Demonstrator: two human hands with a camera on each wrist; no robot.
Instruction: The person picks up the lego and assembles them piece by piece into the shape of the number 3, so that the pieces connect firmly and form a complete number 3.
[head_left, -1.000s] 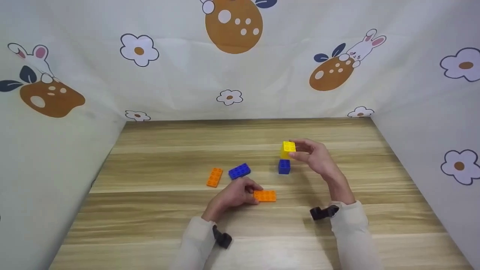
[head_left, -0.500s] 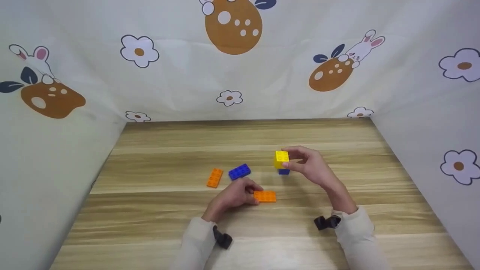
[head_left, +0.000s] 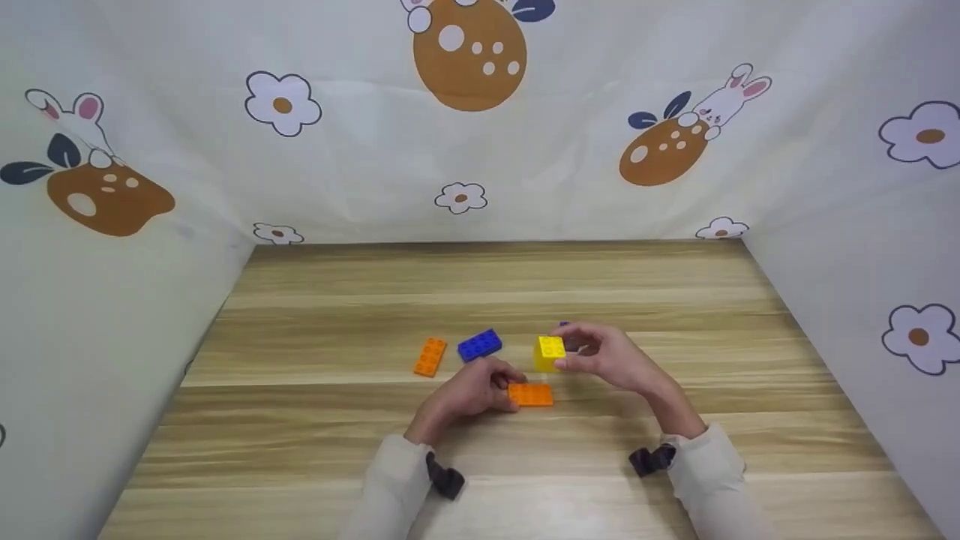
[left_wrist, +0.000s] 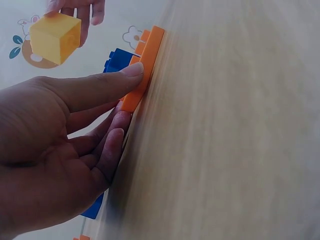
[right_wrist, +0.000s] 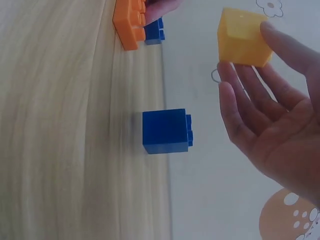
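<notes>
My left hand (head_left: pixel 472 388) pinches the left end of a flat orange building brick (head_left: pixel 531 394), which lies studs up on the table; in the left wrist view the thumb presses along the side of the orange brick (left_wrist: pixel 145 70). Held between thumb and fingers of my right hand (head_left: pixel 619 358) is a yellow square brick (head_left: pixel 550 352), raised off the table just behind the orange one. The right wrist view shows the yellow brick (right_wrist: pixel 242 37) apart from everything below. A small blue square brick (right_wrist: pixel 165 131) stands on the table, mostly hidden behind my right hand in the head view.
Left of the hands lie a flat blue brick (head_left: pixel 480 345) and another flat orange brick (head_left: pixel 430 357). The wooden table (head_left: pixel 315 435) is bordered by printed cloth walls (head_left: pixel 360 150) at the back and both sides.
My right hand has carried the yellow brick toward me and slightly left, from above the small blue brick to near the orange one. My left hand has stayed in place.
</notes>
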